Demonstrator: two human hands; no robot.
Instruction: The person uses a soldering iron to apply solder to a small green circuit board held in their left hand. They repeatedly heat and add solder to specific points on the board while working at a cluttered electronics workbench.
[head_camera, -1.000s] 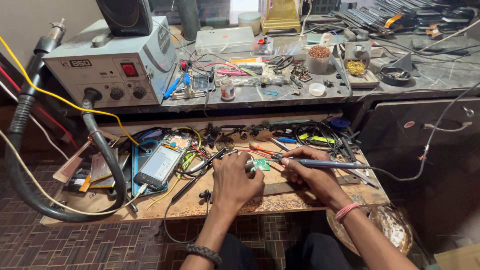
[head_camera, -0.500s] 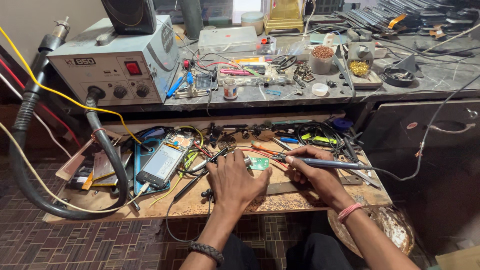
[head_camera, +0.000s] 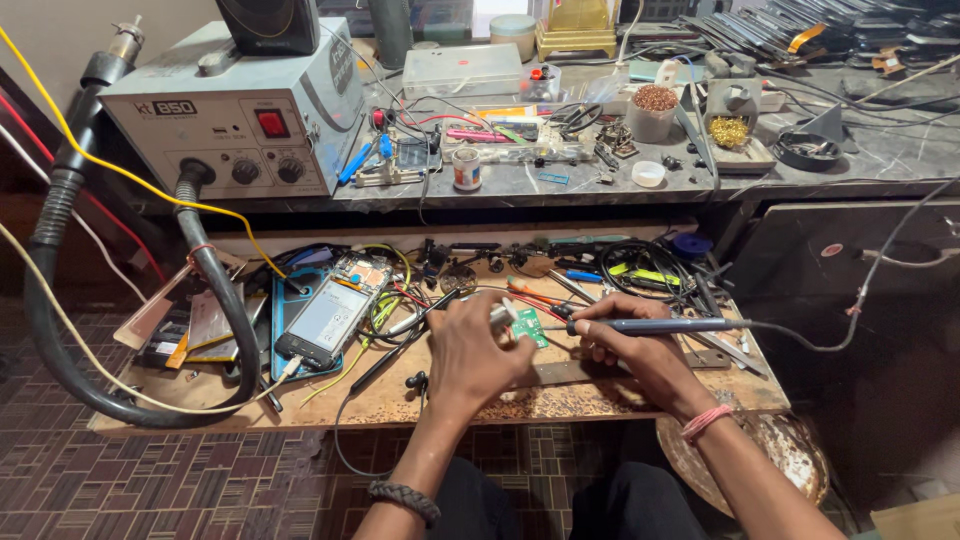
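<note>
A small green circuit board (head_camera: 529, 326) lies on the low wooden work board (head_camera: 450, 395), between my two hands. My left hand (head_camera: 475, 350) pinches the board's left edge, with a small white part at the fingertips. In my right hand (head_camera: 625, 345) is a soldering iron (head_camera: 650, 325) with a dark grey handle; its tip points left at the green board. The iron's cable runs off to the right. A dark braided band circles my left wrist, a pink one my right.
An opened phone (head_camera: 325, 320) lies left of my hands among wires, tweezers and tools. A grey hot-air station (head_camera: 235, 125) with a thick black hose (head_camera: 215, 300) stands on the upper shelf. Small jars, a brass wool holder (head_camera: 735, 130) and parts crowd that shelf.
My hands have stayed at the green board with only slight shifts. The camera has tilted a little, moving the scene in view.
</note>
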